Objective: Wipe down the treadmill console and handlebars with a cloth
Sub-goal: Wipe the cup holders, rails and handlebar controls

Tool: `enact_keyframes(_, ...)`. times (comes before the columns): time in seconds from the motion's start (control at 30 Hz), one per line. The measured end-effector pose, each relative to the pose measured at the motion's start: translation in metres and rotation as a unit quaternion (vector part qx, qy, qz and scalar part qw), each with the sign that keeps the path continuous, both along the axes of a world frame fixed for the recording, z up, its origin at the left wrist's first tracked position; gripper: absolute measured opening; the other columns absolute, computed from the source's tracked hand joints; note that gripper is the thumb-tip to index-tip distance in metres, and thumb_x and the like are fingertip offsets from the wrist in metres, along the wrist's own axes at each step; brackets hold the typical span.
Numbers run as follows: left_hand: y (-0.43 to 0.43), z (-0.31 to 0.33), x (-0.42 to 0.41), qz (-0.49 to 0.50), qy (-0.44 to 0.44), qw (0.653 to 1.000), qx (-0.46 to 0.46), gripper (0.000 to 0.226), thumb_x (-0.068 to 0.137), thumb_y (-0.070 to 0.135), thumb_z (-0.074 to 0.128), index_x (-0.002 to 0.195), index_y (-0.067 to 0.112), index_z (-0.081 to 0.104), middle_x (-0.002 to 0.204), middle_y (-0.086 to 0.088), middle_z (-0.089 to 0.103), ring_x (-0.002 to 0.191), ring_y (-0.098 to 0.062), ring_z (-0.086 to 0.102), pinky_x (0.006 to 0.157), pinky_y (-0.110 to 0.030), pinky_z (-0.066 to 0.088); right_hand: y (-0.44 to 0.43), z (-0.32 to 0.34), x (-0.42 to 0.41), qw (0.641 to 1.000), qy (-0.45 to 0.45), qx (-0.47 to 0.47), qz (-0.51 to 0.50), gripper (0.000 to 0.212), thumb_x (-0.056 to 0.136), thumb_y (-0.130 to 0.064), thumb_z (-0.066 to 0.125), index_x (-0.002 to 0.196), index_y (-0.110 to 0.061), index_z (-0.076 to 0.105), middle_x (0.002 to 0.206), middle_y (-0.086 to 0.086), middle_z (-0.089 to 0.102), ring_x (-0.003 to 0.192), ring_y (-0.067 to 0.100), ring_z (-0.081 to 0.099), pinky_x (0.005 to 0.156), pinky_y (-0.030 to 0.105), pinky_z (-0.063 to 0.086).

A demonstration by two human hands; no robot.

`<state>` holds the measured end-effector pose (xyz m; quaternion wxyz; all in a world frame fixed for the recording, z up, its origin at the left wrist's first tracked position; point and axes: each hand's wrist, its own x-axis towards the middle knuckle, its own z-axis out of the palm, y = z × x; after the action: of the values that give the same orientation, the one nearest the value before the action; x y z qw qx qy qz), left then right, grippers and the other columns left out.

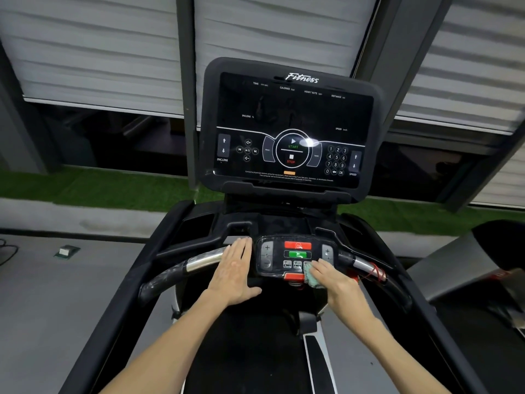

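The black treadmill console [289,120] rises ahead, its dark screen showing START, STOP and a number pad. Below it sits a small control panel [295,255] with a red and a green button. My left hand [235,273] lies flat, fingers straight, on the handlebar [199,263] just left of that panel. My right hand [332,277] presses a small pale green cloth [311,275] against the panel's lower right corner, fingers laid over it. The right handlebar [366,265] has a chrome section with red cord wound round it.
The treadmill belt [255,351] runs under my forearms between the black side rails. Another machine [483,268] stands at the right. Grey floor lies to the left with a small box [66,250] on it. Green turf and blinds lie beyond the console.
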<state>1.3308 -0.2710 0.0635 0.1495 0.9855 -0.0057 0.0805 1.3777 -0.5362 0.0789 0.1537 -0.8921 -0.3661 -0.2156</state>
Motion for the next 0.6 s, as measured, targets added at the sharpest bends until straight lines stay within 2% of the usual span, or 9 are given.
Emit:
enact_keyframes(0.07, 0.001, 0.002, 0.001, -0.003, 0.014, 1.000, -0.007, 0.123, 0.073, 0.059, 0.074, 0.155, 0.008, -0.002, 0.162, -0.007, 0.007, 0.150, -0.022, 0.003, 0.123, -0.039, 0.008, -0.004, 0.004, 0.001, 1.000, -0.001, -0.014, -0.002, 0.076, 0.039, 0.031, 0.075, 0.106, -0.006, 0.073, 0.112, 0.007, 0.071, 0.104, 0.024, 0.067, 0.085, 0.030, 0.053)
enact_keyframes(0.13, 0.002, 0.007, 0.003, -0.006, 0.041, 0.999, -0.019, 0.126, 0.071, 0.065, 0.073, 0.155, 0.008, -0.002, 0.163, -0.008, 0.005, 0.151, -0.022, 0.001, 0.124, -0.039, 0.005, -0.003, 0.011, 0.004, 0.999, 0.031, -0.004, 0.006, 0.067, 0.051, 0.026, 0.074, 0.108, -0.009, 0.073, 0.115, 0.003, 0.070, 0.105, 0.020, 0.067, 0.088, 0.026, 0.053)
enact_keyframes(0.2, 0.001, 0.016, 0.005, 0.003, 0.064, 0.997, -0.045, 0.130, 0.069, 0.071, 0.070, 0.156, 0.009, -0.004, 0.164, -0.009, 0.001, 0.151, -0.025, -0.005, 0.123, -0.041, 0.000, 0.003, 0.026, 0.004, 0.990, 0.121, 0.067, -0.014, 0.048, 0.070, 0.015, 0.072, 0.112, -0.010, 0.072, 0.117, 0.002, 0.069, 0.106, 0.011, 0.065, 0.095, 0.017, 0.046)
enact_keyframes(0.27, -0.005, 0.028, 0.004, 0.020, 0.049, 0.995, -0.085, 0.130, 0.068, 0.074, 0.068, 0.156, 0.011, -0.004, 0.164, -0.008, -0.003, 0.150, -0.027, -0.012, 0.122, -0.042, -0.006, 0.013, 0.044, 0.004, 0.967, 0.198, 0.150, -0.055, 0.031, 0.079, -0.002, 0.074, 0.108, -0.013, 0.074, 0.104, -0.004, 0.073, 0.094, -0.002, 0.064, 0.088, 0.008, 0.045)
enact_keyframes(0.3, -0.009, 0.034, 0.003, 0.022, 0.018, 0.993, -0.114, 0.124, 0.070, 0.073, 0.067, 0.157, 0.013, 0.000, 0.164, -0.005, 0.000, 0.151, -0.025, -0.010, 0.122, -0.041, -0.005, 0.019, 0.051, 0.003, 0.956, 0.217, 0.187, -0.068, 0.025, 0.080, -0.008, 0.076, 0.104, -0.016, 0.076, 0.096, -0.008, 0.074, 0.088, -0.005, 0.065, 0.084, 0.008, 0.047)
enact_keyframes(0.37, -0.021, 0.047, 0.000, 0.015, -0.052, 0.979, -0.199, 0.102, 0.077, 0.068, 0.065, 0.155, 0.020, 0.021, 0.160, 0.006, 0.022, 0.149, -0.016, 0.013, 0.122, -0.035, 0.011, 0.032, 0.062, 0.002, 0.928, 0.262, 0.255, -0.074, 0.021, 0.079, -0.013, 0.077, 0.099, -0.019, 0.077, 0.089, -0.011, 0.075, 0.086, -0.003, 0.067, 0.082, 0.016, 0.052)
enact_keyframes(0.43, -0.033, 0.060, -0.003, 0.008, -0.075, 0.951, -0.301, 0.074, 0.083, 0.060, 0.065, 0.145, 0.028, 0.042, 0.144, 0.016, 0.045, 0.133, -0.005, 0.040, 0.109, -0.023, 0.032, 0.042, 0.070, -0.001, 0.887, 0.331, 0.318, -0.059, 0.020, 0.081, -0.009, 0.076, 0.096, -0.020, 0.076, 0.088, -0.008, 0.075, 0.086, 0.003, 0.070, 0.081, 0.023, 0.055)
enact_keyframes(0.47, -0.039, 0.066, -0.004, 0.006, -0.070, 0.940, -0.333, 0.065, 0.084, 0.057, 0.066, 0.140, 0.030, 0.048, 0.136, 0.018, 0.051, 0.123, 0.000, 0.048, 0.102, -0.020, 0.037, 0.047, 0.072, -0.003, 0.860, 0.369, 0.350, -0.042, 0.020, 0.082, -0.006, 0.073, 0.096, -0.020, 0.076, 0.088, -0.004, 0.076, 0.086, 0.008, 0.071, 0.079, 0.025, 0.056)
enact_keyframes(0.6, -0.044, 0.077, -0.003, 0.001, -0.048, 0.911, -0.410, 0.033, 0.083, 0.044, 0.073, 0.114, 0.038, 0.065, 0.107, 0.020, 0.067, 0.101, 0.008, 0.060, 0.094, -0.021, 0.048, 0.058, 0.082, -0.011, 0.765, 0.486, 0.421, 0.026, 0.018, 0.088, -0.001, 0.064, 0.103, -0.006, 0.072, 0.094, 0.011, 0.075, 0.089, 0.023, 0.072, 0.075, 0.028, 0.056)
